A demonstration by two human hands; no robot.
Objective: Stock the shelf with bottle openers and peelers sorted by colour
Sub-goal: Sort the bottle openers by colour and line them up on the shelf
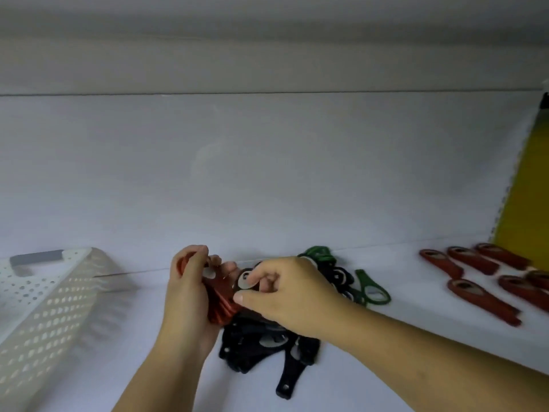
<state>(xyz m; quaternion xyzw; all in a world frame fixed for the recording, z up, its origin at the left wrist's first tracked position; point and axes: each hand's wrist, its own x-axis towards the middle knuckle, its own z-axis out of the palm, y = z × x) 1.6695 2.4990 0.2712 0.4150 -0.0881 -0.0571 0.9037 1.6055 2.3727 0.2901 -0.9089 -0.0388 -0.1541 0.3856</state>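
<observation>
I'm mid-sort: my left hand (190, 292) has its grip closed round a fanned bunch of red bottle openers (221, 301), and my right hand (285, 295) pinches the bunch's upper end, both just above the black pile (261, 343) on the shelf (267, 188). Next, I judge, the bunch goes right to the red row (481, 298) — laid flat, clear of the green ones (371, 289).

red openers (221, 295) fanned, black pile (255, 343) apparently beneath
</observation>
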